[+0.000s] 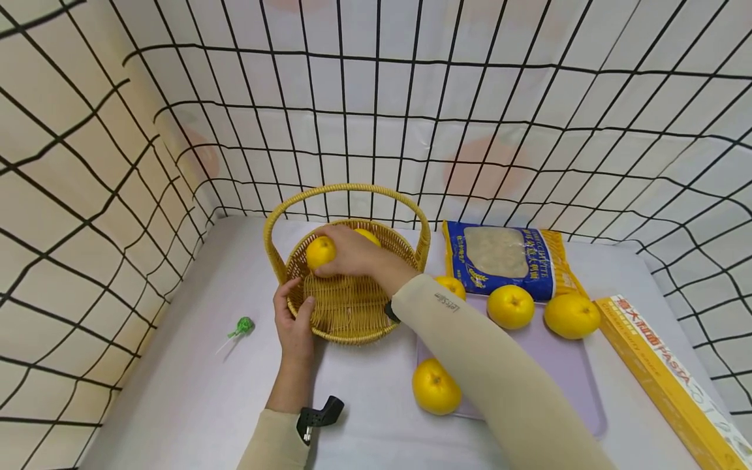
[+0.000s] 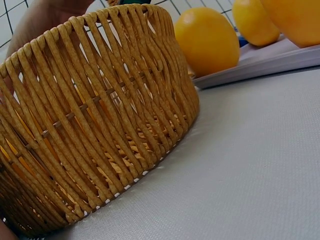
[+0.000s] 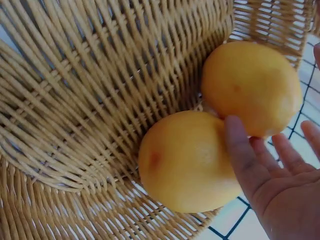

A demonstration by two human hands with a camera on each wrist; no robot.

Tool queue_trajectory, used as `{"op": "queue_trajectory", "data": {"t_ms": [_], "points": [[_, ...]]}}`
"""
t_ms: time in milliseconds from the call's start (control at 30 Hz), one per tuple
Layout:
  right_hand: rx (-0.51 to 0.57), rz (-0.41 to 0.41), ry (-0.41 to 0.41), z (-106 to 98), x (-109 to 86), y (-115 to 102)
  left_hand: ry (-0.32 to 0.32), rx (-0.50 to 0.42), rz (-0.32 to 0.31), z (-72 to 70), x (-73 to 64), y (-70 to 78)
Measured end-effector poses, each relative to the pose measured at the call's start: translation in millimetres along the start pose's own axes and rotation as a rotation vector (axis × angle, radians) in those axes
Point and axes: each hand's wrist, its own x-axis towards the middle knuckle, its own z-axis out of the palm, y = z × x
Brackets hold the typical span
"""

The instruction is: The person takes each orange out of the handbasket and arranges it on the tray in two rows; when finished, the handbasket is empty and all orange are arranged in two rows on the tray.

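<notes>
A woven wicker basket (image 1: 346, 313) with an arched handle stands near the middle of the table. My left hand (image 1: 296, 329) grips its left rim, thumb over the edge. Inside the basket my right hand (image 1: 352, 251) touches a round yellow fruit (image 1: 321, 252) at the left wall. In the right wrist view its fingers are spread and the thumb (image 3: 242, 150) lies across the gap between that fruit and a second yellow fruit (image 3: 192, 162). The head view shows the second one partly hidden behind the right hand.
Several more yellow fruits (image 1: 510, 307) sit on or by a lilac tray (image 1: 566, 378), partly under the right sleeve. Behind it lies a blue pasta bag (image 1: 499, 258). A long yellow box (image 1: 664, 372) lies right, a green lollipop (image 1: 243, 325) left. Black wire mesh (image 1: 376, 117) encloses the table.
</notes>
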Motion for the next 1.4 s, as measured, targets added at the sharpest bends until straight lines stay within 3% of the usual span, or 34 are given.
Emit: {"op": "queue_trajectory", "data": {"t_ms": [600, 1400], "points": [[-0.049, 0.030, 0.019, 14.3, 10.0, 2.2, -0.002, -0.010, 0.001, 0.2, -0.3, -0.5], [-0.078, -0.007, 0.018, 13.1, 9.0, 7.9, -0.002, -0.013, 0.004, -0.1, -0.4, -1.8]]}}
